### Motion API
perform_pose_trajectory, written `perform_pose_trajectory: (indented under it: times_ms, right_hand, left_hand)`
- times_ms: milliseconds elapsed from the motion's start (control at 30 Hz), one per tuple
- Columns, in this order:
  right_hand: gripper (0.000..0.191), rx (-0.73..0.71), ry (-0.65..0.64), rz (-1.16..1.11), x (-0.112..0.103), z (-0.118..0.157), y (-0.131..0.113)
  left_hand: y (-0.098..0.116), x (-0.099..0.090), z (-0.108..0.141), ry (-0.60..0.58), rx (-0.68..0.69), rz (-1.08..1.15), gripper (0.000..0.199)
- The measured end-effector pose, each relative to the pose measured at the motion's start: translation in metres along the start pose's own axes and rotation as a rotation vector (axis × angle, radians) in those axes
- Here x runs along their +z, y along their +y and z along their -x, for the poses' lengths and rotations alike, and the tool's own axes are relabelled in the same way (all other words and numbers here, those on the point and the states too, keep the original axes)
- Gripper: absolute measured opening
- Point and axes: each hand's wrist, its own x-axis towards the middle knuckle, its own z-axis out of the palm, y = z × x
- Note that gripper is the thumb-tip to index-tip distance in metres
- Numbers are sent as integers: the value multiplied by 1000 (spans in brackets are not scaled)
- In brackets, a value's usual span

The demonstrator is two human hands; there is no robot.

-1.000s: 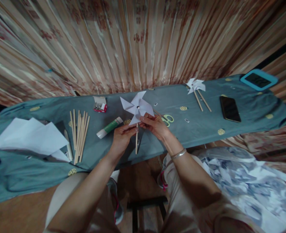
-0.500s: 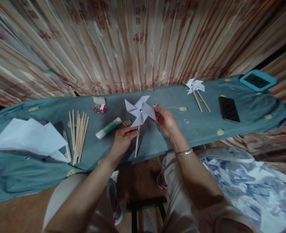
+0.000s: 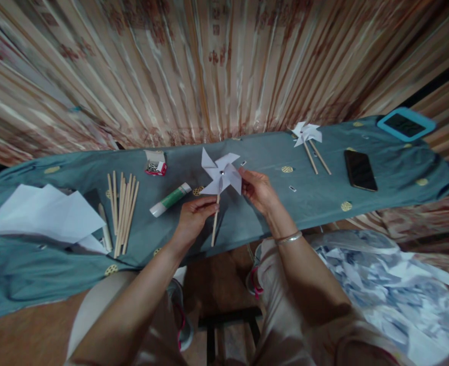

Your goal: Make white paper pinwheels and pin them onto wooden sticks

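A white paper pinwheel [image 3: 221,175] with a shiny pin at its centre stands upright on a wooden stick [image 3: 214,229] above the table. My left hand [image 3: 196,216] is closed, pinching that stick just below the blades. On the other side, my right hand [image 3: 260,190] has its fingers curled and their tips at the edge of the right blade. A glue stick [image 3: 171,200] with a green label lies left of my left hand. Behind it stands a small open red-and-white box [image 3: 156,165] of metal pins.
Several wooden sticks [image 3: 123,213] and white paper sheets [image 3: 43,216] lie at the left. Finished pinwheels [image 3: 306,134], a black phone [image 3: 360,170] and a blue-framed tablet [image 3: 409,124] are at the right. Below stands a clear bag of paper scraps [image 3: 395,290]. A curtain [image 3: 193,71] hangs behind the table.
The pinwheel's blades have turned about the pin. My right hand has shifted slightly down beside them; my left hand keeps its hold on the stick.
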Motion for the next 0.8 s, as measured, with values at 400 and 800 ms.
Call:
perform_pose_trajectory:
  times_ms: [400,800]
  right_hand:
    - [45,37,14,3,5,2,6]
    - [42,47,-50,17,8,6,10]
  left_hand:
    - [1,-2,-2,34,4,4,28]
    - [-1,-2,-4,28,18,48,26]
